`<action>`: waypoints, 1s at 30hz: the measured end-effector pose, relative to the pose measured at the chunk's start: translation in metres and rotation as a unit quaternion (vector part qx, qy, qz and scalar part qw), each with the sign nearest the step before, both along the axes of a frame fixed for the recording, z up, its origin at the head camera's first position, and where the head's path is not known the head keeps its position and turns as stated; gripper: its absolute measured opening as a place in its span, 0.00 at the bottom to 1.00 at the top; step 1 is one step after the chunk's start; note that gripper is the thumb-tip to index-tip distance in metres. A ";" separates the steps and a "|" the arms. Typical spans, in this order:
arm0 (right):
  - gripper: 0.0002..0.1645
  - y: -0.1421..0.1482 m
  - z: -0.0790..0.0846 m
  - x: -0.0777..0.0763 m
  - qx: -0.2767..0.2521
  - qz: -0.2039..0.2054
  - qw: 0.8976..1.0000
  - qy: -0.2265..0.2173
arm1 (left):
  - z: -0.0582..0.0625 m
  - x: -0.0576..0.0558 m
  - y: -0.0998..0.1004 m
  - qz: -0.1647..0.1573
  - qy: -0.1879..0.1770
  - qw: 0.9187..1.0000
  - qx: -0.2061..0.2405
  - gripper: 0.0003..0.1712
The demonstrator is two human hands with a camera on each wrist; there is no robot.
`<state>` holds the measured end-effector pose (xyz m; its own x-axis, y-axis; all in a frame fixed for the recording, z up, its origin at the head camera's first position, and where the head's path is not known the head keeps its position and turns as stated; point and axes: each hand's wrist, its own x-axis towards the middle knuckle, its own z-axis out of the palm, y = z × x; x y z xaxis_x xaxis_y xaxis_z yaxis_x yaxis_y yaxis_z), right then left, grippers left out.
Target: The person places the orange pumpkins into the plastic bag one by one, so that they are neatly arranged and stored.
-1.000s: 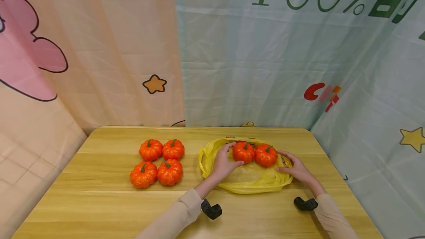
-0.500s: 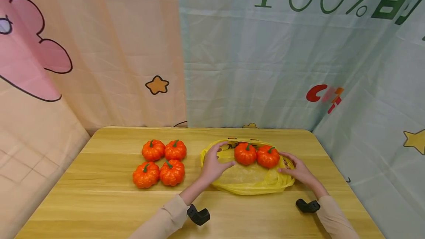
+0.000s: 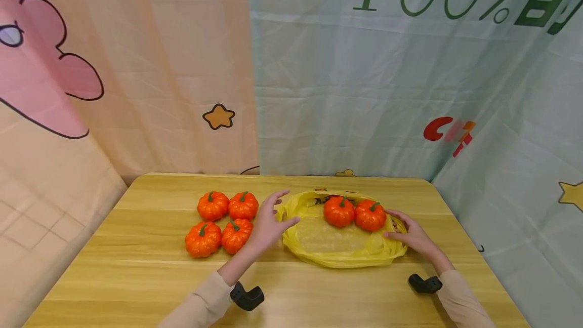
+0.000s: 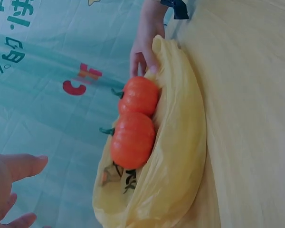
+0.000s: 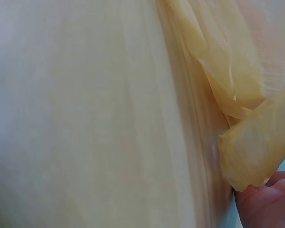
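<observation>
The left grip (image 3: pixel 266 227) has moved off the yellow bag (image 3: pixel 343 261) and is spread wide, holding nothing, near four pumpkins (image 3: pixel 203 240) toward the far left corner of the tabletop (image 3: pixel 136 287). The right grip (image 3: pixel 413 234) pinches the bag's side, nearer the right edge. Two pumpkins (image 3: pixel 338 212) sit inside.

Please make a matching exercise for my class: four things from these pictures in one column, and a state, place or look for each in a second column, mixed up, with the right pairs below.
Column one
1. Left hand
2. Right hand
3. Plastic bag
4. Four pumpkins

Column two
A. Yellow, mouth open, two more inside
B. Holding nothing, fingers spread
C. Together on the table, orange with green stems
D. Gripping a yellow edge

Right pairs: 1-B, 2-D, 3-A, 4-C
</observation>
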<state>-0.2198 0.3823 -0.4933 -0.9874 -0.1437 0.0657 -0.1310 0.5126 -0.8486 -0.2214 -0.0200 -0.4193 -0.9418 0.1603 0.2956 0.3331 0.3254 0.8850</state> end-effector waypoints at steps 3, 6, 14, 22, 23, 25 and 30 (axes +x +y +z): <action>0.41 0.000 0.000 0.000 0.001 0.000 1.000 -0.001 | 0.002 -0.005 -0.012 0.015 0.006 1.000 -0.008 0.37; 0.41 0.000 0.000 0.000 0.003 0.000 1.000 0.002 | 0.003 -0.008 -0.025 0.027 0.010 1.000 -0.013 0.38; 0.40 0.001 -0.001 0.000 0.006 -0.001 1.000 0.009 | -0.003 -0.013 -0.058 0.014 0.019 0.999 -0.025 0.39; 0.40 0.001 0.000 0.000 0.006 0.004 1.000 0.007 | -0.007 -0.012 -0.086 -0.015 0.038 0.999 -0.015 0.35; 0.40 0.001 0.000 0.001 0.005 0.003 1.000 0.008 | -0.006 -0.011 -0.090 -0.019 0.042 0.999 -0.015 0.35; 0.40 0.000 -0.001 0.001 0.002 0.001 1.000 0.014 | -0.005 -0.012 -0.099 -0.025 0.054 0.998 -0.021 0.35; 0.40 0.000 -0.003 0.000 0.003 0.001 1.000 0.026 | -0.003 -0.012 -0.120 -0.023 0.071 0.997 -0.035 0.35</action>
